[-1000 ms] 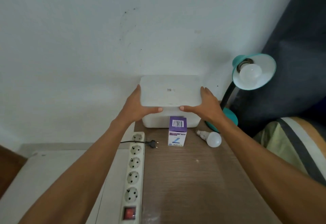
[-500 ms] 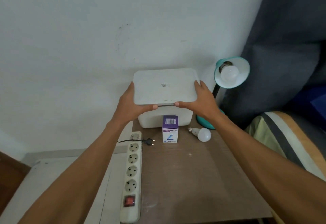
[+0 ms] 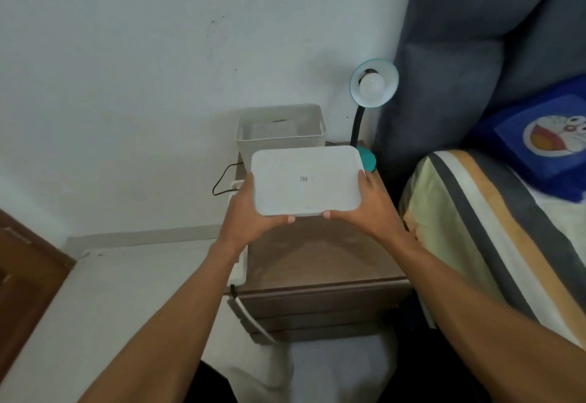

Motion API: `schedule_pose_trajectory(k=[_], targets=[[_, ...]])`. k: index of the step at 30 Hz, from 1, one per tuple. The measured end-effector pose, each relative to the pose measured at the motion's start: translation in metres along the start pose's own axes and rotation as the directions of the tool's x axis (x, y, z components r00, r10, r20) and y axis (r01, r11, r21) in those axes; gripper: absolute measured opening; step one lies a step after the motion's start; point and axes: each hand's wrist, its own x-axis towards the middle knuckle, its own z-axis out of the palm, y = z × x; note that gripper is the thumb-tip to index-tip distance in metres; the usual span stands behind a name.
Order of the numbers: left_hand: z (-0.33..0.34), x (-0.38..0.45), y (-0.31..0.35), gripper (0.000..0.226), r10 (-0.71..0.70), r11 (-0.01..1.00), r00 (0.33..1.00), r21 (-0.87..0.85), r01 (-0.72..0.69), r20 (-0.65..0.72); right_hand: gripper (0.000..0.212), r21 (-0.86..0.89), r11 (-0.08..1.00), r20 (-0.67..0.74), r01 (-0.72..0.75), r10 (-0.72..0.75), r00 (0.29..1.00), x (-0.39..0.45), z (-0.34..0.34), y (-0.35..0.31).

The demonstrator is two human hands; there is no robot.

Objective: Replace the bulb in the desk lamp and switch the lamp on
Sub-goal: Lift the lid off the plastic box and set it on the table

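— Above the brown wooden bedside table (image 3: 317,263), what are the hands holding?

— A flat white plastic lid with rounded corners (image 3: 307,180), held level, its long axis running left to right. The left hand (image 3: 250,212) is clamped on its left edge and the right hand (image 3: 367,209) on its right edge, thumbs meeting the near rim.

— And the open container behind it?

— A white rectangular plastic bin (image 3: 282,136) stands at the back of the table against the pale wall (image 3: 126,85), uncovered. Something pale and flat lies inside, too blurred to name.

— Where is the lamp?

— At the table's back right corner — a teal desk lamp with a black bendy neck (image 3: 374,85), its round base just beside the lid's right end. The shade tips toward the camera, so the round white bulb (image 3: 371,85) seated in it faces forward and slightly down.

— Anything on the left?

— A white power strip (image 3: 239,263) lies along the table's left edge, mostly hidden by the left forearm, with a black cord (image 3: 222,177) looping near the bin. A striped bed cover (image 3: 494,228) and a blue cartoon cushion (image 3: 539,136) sit to the right.
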Motion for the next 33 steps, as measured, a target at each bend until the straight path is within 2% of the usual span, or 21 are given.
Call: schedule_pose_trajectory(k=[4,8,12,16,19,25,28,33], targets=[[0.02,-0.045,-0.01,0.108,-0.083,0.996,0.995,0.024,0.082,0.051,0.122,-0.052,0.989,0.079,-0.138,0.142,0.987,-0.046,0.016,0.022],[0.038,-0.07,-0.019,0.119,-0.219,0.972,0.967,0.116,0.205,0.132,0.134,-0.119,0.956,0.18,-0.267,0.286,0.941,-0.068,0.031,0.04],[0.055,-0.085,-0.026,0.121,-0.315,0.943,0.932,0.172,0.285,0.181,0.138,-0.179,0.937,0.228,-0.3,0.336,0.914,-0.081,0.035,0.051],[0.062,-0.095,-0.033,0.121,-0.333,0.921,0.923,0.275,0.275,0.192,0.141,-0.226,0.922,0.23,-0.315,0.364,0.902,-0.089,0.042,0.059],[0.064,-0.095,-0.035,0.135,-0.346,0.885,0.912,0.401,0.238,0.222,0.136,-0.306,0.908,0.239,-0.286,0.365,0.9,-0.091,0.043,0.059],[0.068,-0.094,-0.039,0.144,-0.349,0.827,0.899,0.538,0.163,0.264,0.134,-0.398,0.886,0.273,-0.237,0.361,0.892,-0.083,0.039,0.062],[0.066,-0.086,-0.032,0.146,-0.343,0.844,0.904,0.507,0.177,0.255,0.127,-0.395,0.889,0.242,-0.231,0.343,0.908,-0.076,0.031,0.056],[0.047,-0.042,-0.016,0.122,-0.203,0.912,0.974,0.382,0.151,0.098,0.095,-0.348,0.909,0.102,-0.229,0.28,0.955,-0.032,0.014,0.037]])
